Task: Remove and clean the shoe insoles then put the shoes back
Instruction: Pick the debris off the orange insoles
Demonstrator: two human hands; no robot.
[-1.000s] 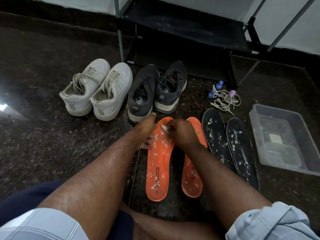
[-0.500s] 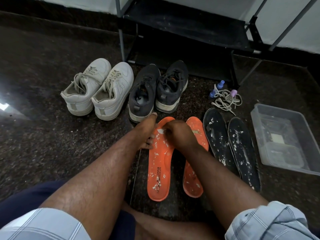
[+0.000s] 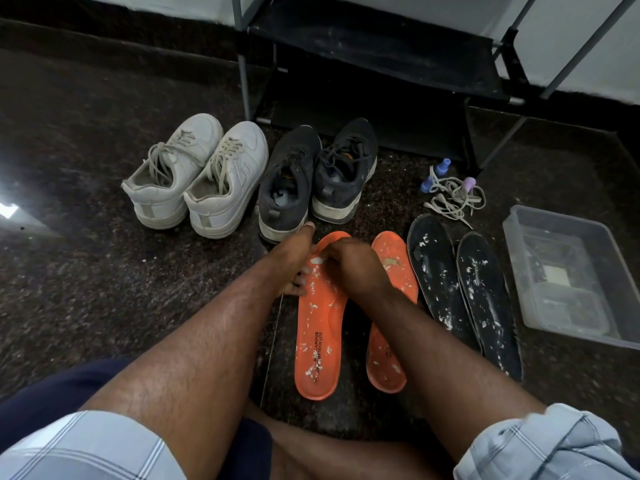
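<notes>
Left hand [image 3: 294, 265] presses the orange insole [image 3: 320, 327]; right hand [image 3: 349, 265] pinches a white scrap [image 3: 317, 260]; hard rubbing could scatter crumbs.

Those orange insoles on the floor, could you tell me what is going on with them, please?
A person sitting on the floor is cleaning them. The left hand steadies the left orange insole at its toe end, while the right hand pinches a small white piece against it. The right orange insole and two black insoles lie alongside, all flecked white. The white sneakers and dark sneakers wait before the shoe rack.
</notes>
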